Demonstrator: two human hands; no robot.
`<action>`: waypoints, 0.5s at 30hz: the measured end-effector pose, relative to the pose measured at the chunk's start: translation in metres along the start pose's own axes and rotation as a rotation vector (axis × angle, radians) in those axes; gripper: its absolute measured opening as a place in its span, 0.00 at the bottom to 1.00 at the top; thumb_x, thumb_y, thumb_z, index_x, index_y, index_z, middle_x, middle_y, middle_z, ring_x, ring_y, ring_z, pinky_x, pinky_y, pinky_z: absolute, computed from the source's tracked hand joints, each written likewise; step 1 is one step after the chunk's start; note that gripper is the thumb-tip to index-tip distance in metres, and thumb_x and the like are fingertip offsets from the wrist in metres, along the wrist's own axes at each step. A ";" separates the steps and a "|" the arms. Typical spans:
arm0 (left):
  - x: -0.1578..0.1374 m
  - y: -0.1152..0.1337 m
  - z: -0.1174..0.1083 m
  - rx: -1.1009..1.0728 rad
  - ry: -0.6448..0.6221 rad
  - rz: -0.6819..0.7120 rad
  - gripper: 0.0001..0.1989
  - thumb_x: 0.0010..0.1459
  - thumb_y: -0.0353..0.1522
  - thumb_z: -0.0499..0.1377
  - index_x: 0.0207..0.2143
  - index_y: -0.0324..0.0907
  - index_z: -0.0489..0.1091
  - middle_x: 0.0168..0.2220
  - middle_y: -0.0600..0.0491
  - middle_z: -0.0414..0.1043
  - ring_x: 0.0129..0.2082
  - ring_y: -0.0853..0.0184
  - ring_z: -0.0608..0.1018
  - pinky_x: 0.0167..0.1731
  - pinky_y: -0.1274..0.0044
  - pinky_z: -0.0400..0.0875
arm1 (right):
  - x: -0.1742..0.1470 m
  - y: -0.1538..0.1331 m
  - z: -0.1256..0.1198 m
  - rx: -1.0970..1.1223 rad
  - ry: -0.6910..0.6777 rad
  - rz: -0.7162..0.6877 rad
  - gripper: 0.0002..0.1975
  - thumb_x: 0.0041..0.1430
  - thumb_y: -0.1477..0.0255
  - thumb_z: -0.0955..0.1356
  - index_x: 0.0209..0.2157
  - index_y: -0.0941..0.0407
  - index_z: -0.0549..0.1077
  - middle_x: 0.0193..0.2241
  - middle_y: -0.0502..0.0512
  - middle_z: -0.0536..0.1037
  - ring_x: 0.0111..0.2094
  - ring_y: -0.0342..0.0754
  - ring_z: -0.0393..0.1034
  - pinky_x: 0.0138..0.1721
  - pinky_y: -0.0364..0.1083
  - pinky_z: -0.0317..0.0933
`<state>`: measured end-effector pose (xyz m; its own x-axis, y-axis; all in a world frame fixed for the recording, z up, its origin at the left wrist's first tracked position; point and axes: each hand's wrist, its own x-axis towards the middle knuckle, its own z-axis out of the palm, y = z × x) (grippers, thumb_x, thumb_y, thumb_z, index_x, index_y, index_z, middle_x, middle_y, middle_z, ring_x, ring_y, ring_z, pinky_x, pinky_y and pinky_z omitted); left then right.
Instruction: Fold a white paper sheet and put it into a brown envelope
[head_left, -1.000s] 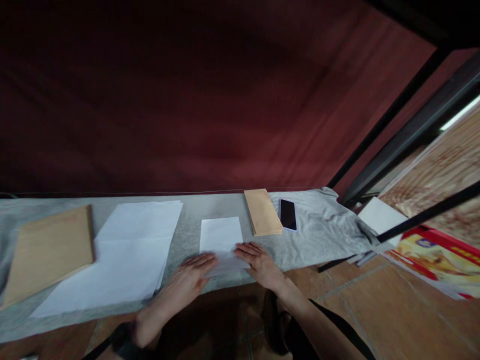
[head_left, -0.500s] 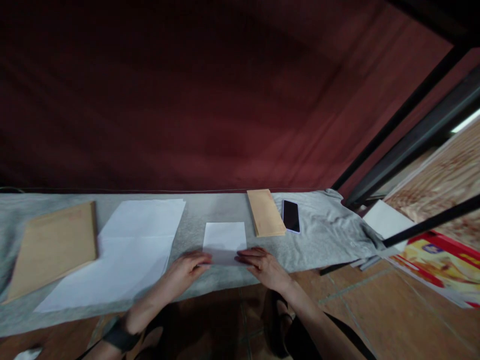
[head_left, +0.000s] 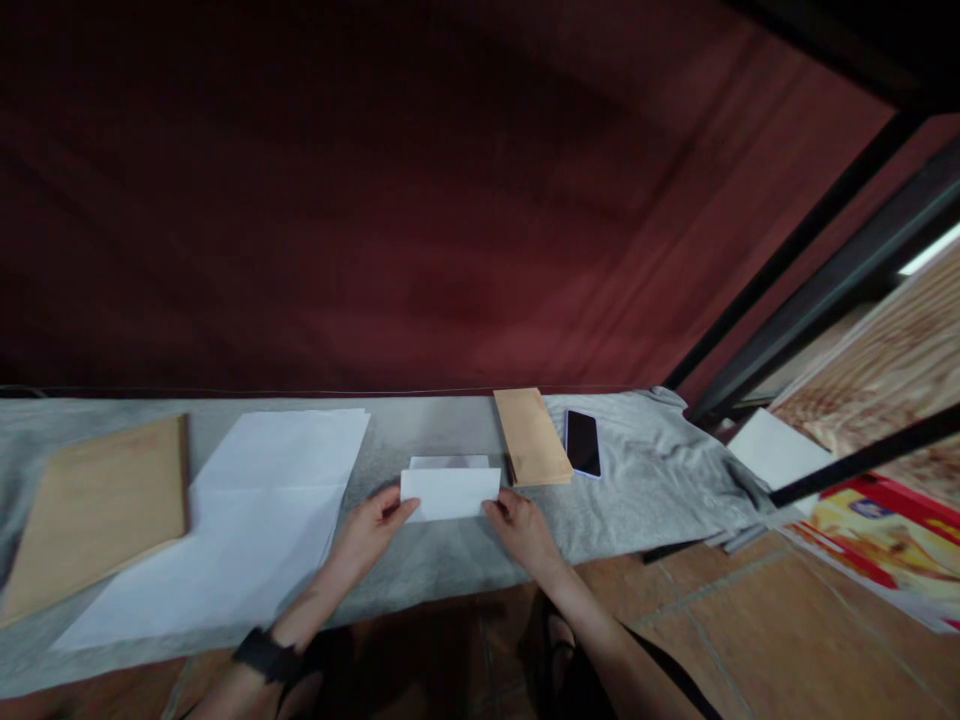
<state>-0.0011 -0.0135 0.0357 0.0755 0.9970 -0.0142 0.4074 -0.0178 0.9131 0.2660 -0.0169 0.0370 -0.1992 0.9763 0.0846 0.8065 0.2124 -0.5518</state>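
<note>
A white sheet of paper (head_left: pixel 451 493) is folded over on itself, its near part bent up and a strip of the back part showing beyond the folded edge. My left hand (head_left: pixel 379 522) pinches its left edge, thumb on top. At the right edge my right hand (head_left: pixel 521 525) grips it the same way. Just beyond my right hand lies a stack of brown envelopes (head_left: pixel 534 440). Larger white sheets (head_left: pixel 247 520), with a crease across them, spread to the left of my left hand.
A grey cloth (head_left: pixel 637 480) covers the narrow table. A phone (head_left: pixel 583 443) lies right of the envelopes, and a large brown envelope stack (head_left: pixel 112 500) at far left. Behind hangs a dark red curtain (head_left: pixel 450 250). Black metal bars (head_left: pixel 795 270) and a red-yellow box (head_left: pixel 885 535) stand right.
The paper's near edge has been lifted and folded away from me, covering most of the sheet. Both hands have shifted to its side edges. The view has tilted slightly.
</note>
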 end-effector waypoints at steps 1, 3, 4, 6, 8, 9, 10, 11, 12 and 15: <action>0.001 0.001 0.001 -0.006 0.008 0.001 0.22 0.54 0.50 0.57 0.35 0.41 0.75 0.34 0.51 0.79 0.36 0.60 0.78 0.38 0.73 0.73 | 0.001 -0.002 0.001 0.000 0.001 0.034 0.12 0.69 0.67 0.63 0.37 0.54 0.77 0.31 0.52 0.81 0.34 0.46 0.77 0.34 0.40 0.60; 0.002 0.003 0.001 0.014 0.028 0.001 0.20 0.54 0.50 0.56 0.30 0.42 0.72 0.29 0.53 0.76 0.33 0.62 0.77 0.35 0.74 0.71 | 0.003 -0.004 0.001 0.000 0.010 0.086 0.10 0.68 0.67 0.64 0.38 0.54 0.76 0.30 0.52 0.81 0.34 0.46 0.77 0.33 0.40 0.59; 0.002 0.005 0.001 0.027 0.037 -0.001 0.20 0.54 0.50 0.56 0.28 0.42 0.71 0.27 0.53 0.75 0.31 0.63 0.76 0.33 0.74 0.71 | 0.004 -0.005 0.002 0.002 0.018 0.103 0.10 0.68 0.67 0.64 0.38 0.54 0.76 0.30 0.52 0.81 0.34 0.46 0.77 0.33 0.40 0.58; 0.001 0.007 0.000 0.044 0.039 -0.004 0.20 0.54 0.50 0.55 0.28 0.43 0.70 0.26 0.54 0.73 0.30 0.64 0.74 0.31 0.75 0.69 | 0.005 -0.006 0.002 0.016 0.031 0.116 0.10 0.68 0.67 0.64 0.38 0.54 0.76 0.31 0.52 0.82 0.33 0.46 0.76 0.32 0.40 0.57; 0.001 0.008 -0.001 0.058 0.025 -0.021 0.21 0.54 0.51 0.54 0.27 0.43 0.70 0.25 0.55 0.70 0.29 0.64 0.72 0.29 0.76 0.67 | 0.006 -0.006 0.002 0.034 0.038 0.119 0.12 0.69 0.65 0.63 0.37 0.54 0.76 0.30 0.52 0.81 0.33 0.46 0.76 0.31 0.40 0.56; 0.001 0.008 -0.002 0.066 0.015 -0.035 0.22 0.55 0.51 0.54 0.26 0.42 0.69 0.24 0.56 0.69 0.28 0.65 0.71 0.28 0.76 0.66 | 0.007 -0.006 0.001 0.042 0.040 0.121 0.14 0.70 0.64 0.62 0.35 0.54 0.76 0.29 0.52 0.81 0.32 0.46 0.76 0.31 0.40 0.55; 0.002 0.008 -0.003 0.076 0.006 -0.053 0.22 0.55 0.52 0.53 0.25 0.42 0.69 0.23 0.56 0.67 0.26 0.65 0.70 0.26 0.77 0.64 | 0.007 -0.006 0.001 0.044 0.039 0.125 0.16 0.70 0.64 0.61 0.34 0.54 0.76 0.28 0.52 0.81 0.32 0.46 0.76 0.30 0.40 0.55; 0.003 0.008 -0.004 0.086 -0.006 -0.070 0.23 0.55 0.52 0.52 0.25 0.42 0.69 0.22 0.56 0.65 0.25 0.66 0.69 0.25 0.77 0.63 | 0.008 -0.006 0.001 0.040 0.039 0.132 0.17 0.71 0.63 0.60 0.32 0.54 0.75 0.27 0.52 0.81 0.31 0.46 0.76 0.30 0.40 0.55; 0.004 0.007 -0.005 0.096 -0.020 -0.084 0.24 0.56 0.52 0.51 0.25 0.42 0.69 0.22 0.57 0.65 0.25 0.66 0.69 0.24 0.77 0.62 | 0.008 -0.006 0.000 0.032 0.037 0.138 0.19 0.71 0.63 0.60 0.30 0.54 0.75 0.26 0.52 0.80 0.31 0.46 0.76 0.29 0.40 0.55; 0.005 0.008 -0.006 0.171 -0.041 -0.099 0.24 0.58 0.51 0.50 0.25 0.42 0.70 0.21 0.56 0.66 0.25 0.66 0.71 0.25 0.77 0.62 | 0.009 -0.008 0.001 -0.003 0.038 0.153 0.20 0.71 0.63 0.60 0.28 0.54 0.75 0.27 0.53 0.81 0.31 0.46 0.77 0.29 0.40 0.55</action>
<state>-0.0028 -0.0080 0.0458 0.0628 0.9908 -0.1196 0.5633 0.0638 0.8238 0.2575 -0.0100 0.0415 -0.0532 0.9981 0.0312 0.8275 0.0615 -0.5581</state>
